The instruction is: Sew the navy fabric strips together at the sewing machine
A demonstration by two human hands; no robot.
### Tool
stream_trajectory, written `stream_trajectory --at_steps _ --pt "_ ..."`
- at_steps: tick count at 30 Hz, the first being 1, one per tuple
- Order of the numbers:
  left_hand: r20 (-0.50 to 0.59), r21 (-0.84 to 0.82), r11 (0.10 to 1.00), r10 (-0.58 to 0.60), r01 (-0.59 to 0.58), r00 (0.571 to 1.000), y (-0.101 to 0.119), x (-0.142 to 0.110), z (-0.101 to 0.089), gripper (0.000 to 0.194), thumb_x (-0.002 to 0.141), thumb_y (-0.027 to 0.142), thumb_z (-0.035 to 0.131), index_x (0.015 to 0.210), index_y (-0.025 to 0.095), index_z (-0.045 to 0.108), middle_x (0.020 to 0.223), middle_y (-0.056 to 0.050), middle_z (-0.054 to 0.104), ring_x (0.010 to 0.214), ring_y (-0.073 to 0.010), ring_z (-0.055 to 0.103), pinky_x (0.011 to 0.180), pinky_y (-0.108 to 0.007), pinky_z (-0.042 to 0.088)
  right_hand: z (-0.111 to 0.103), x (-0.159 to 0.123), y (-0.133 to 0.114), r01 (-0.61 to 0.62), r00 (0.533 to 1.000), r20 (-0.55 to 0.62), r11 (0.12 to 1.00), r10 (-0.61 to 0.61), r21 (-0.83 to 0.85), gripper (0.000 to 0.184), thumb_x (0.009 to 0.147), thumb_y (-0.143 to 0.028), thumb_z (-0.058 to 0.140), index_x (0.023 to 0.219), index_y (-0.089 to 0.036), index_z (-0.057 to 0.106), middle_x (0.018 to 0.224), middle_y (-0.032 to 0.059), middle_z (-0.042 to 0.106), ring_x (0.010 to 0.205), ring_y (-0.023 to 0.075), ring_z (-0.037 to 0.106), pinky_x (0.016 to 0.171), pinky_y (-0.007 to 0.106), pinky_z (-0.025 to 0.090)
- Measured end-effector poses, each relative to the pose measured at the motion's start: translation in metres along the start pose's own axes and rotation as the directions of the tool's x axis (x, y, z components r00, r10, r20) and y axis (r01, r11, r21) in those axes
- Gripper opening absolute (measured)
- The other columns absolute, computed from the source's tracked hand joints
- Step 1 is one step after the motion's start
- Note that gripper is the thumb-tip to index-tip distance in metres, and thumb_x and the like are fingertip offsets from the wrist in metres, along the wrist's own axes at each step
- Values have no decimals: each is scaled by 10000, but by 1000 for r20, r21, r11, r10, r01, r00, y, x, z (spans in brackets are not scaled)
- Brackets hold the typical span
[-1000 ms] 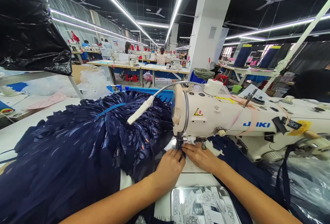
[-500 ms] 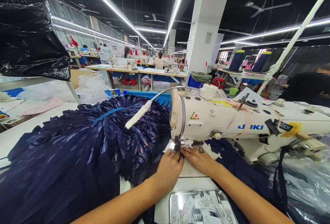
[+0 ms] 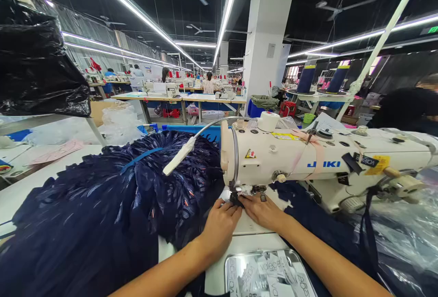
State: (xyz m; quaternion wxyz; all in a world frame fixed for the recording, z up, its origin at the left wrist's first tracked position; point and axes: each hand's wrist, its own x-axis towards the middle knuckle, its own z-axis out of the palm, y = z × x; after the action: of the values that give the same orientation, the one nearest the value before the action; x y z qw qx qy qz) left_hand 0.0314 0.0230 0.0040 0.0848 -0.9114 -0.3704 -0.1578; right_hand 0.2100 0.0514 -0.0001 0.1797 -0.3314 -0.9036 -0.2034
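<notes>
A white sewing machine (image 3: pixel 270 151) stands in front of me with its needle end low at the left. Under its presser foot lies a small piece of dark navy fabric (image 3: pixel 236 200). My left hand (image 3: pixel 221 224) is closed on this fabric just in front of the foot, fingers bent and together. From the right side, my right hand (image 3: pixel 262 210) pinches the same fabric beside the foot. The fingertips are partly hidden near the needle. A metal tray (image 3: pixel 226 283) holding printed labels (image 3: pixel 270 267) sits below my hands.
A large pile of navy garments (image 3: pixel 102 205) tied with a blue strip covers the left of the table. A white lamp (image 3: pixel 178 155) on a bendy neck hangs over it. More navy cloth (image 3: pixel 328 233) and clear plastic (image 3: pixel 404 224) lie right. Co-workers sit farther back.
The camera view has shifted a little. Both hands stay at the presser foot, and the left hand's fingers have moved slightly on the fabric.
</notes>
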Motion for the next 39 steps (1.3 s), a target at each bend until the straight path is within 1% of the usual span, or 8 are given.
stream_trajectory --at_steps 4,8,13,18,22,27,33,39 --pt "28 -180 983 -13 18 1000 -20 -4 -11 285 759 -7 477 946 162 610 917 -41 673 957 -193 575 902 -366 347 -7 0 -7 9 1000 -23 1000 -8 29 191 829 -150 493 937 -126 648 934 118 654 744 203 619 651 311 505" --pt "40 -241 969 -54 62 998 -36 -1 -14 366 696 -49 433 922 156 635 896 -47 648 892 -180 571 839 -323 381 -8 0 -16 6 1000 -13 993 -4 119 186 844 -175 480 919 -138 645 896 102 634 718 185 607 634 296 508" --pt "59 -183 983 -14 24 998 -30 0 -16 305 738 35 452 948 146 643 856 -63 575 850 -203 503 783 -329 396 -6 -2 -16 -74 997 3 970 75 233 242 869 -166 422 977 -147 638 943 102 621 771 182 602 649 283 512" --pt "90 -192 981 -15 32 996 -28 -1 -15 387 734 4 431 1015 180 629 900 -56 550 887 -201 471 765 -320 392 -3 -5 -9 -107 994 20 886 110 451 257 878 -147 407 990 -175 636 930 60 620 811 151 596 726 260 497" --pt "87 -209 978 0 19 996 -31 -2 -14 402 733 -18 446 1033 181 625 1011 -62 569 964 -207 475 812 -335 384 -5 -6 -9 -84 996 28 932 79 353 243 874 -154 417 980 -182 635 944 74 607 762 159 585 674 275 500" --pt "98 -198 979 61 -41 993 -35 -9 -12 392 763 -9 455 1083 174 587 1147 -63 589 1075 -226 487 917 -419 321 -10 -3 -14 -26 999 26 980 21 197 204 840 -104 458 947 -154 624 949 98 597 758 179 574 664 296 506" --pt "134 -144 987 84 -65 987 -37 -15 -11 424 764 2 482 1151 164 538 1234 -88 542 1146 -252 465 979 -485 264 -12 -1 -16 1 1000 5 988 -1 154 173 841 -110 461 897 -144 621 920 99 598 729 180 572 616 287 510" --pt "142 -140 988 80 -60 987 -36 -11 -13 388 796 16 459 1142 167 547 1221 -88 552 1136 -250 475 969 -483 290 -12 -1 -15 18 1000 -27 990 -14 137 198 864 -136 427 918 -146 617 918 98 604 761 182 580 626 283 509"
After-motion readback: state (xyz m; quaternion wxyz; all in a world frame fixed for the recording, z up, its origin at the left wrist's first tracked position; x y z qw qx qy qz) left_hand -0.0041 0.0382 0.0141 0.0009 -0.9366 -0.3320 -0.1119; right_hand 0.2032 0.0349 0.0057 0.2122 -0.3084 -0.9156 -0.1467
